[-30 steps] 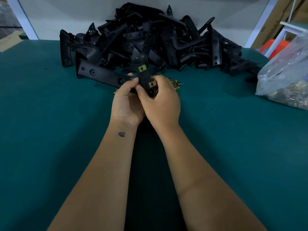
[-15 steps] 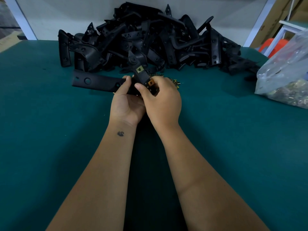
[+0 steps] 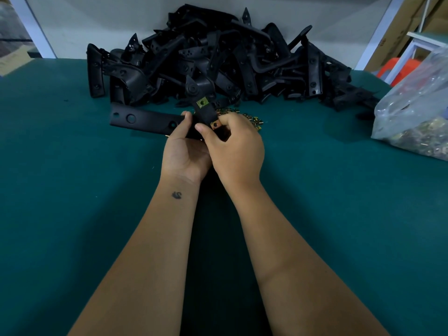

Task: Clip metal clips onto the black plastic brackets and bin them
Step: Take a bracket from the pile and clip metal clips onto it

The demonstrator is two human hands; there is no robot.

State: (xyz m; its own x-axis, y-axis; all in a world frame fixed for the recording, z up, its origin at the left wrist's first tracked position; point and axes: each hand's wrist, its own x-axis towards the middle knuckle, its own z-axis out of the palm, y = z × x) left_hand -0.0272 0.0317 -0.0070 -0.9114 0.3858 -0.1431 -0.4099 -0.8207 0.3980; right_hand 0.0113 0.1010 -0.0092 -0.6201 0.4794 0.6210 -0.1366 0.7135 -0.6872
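- We are working over the dark green felt-covered table (image 3: 72, 190), with the big heap of black plastic brackets (image 3: 218, 59) lying at its far edge against the wall.
- We are reaching both bare forearms forward, our hands meeting above the table in front of the heap.
- Our left hand (image 3: 185, 154) is curling palm-up around the long black angled plastic bracket (image 3: 145, 120), thumb pressed on top.
- Our right hand (image 3: 238, 147) is pinching a small copper-coloured metal clip (image 3: 214, 124) against that bracket's upright arm, below a brass-coloured clip (image 3: 201, 102) already seated.
- Since a second ago, we are holding the bracket's long arm flatter and further left.
- The clear plastic bag of metal parts (image 3: 417, 122) is being cut off at the right edge; the loose clips (image 3: 252, 118) behind our right hand are partly hidden.
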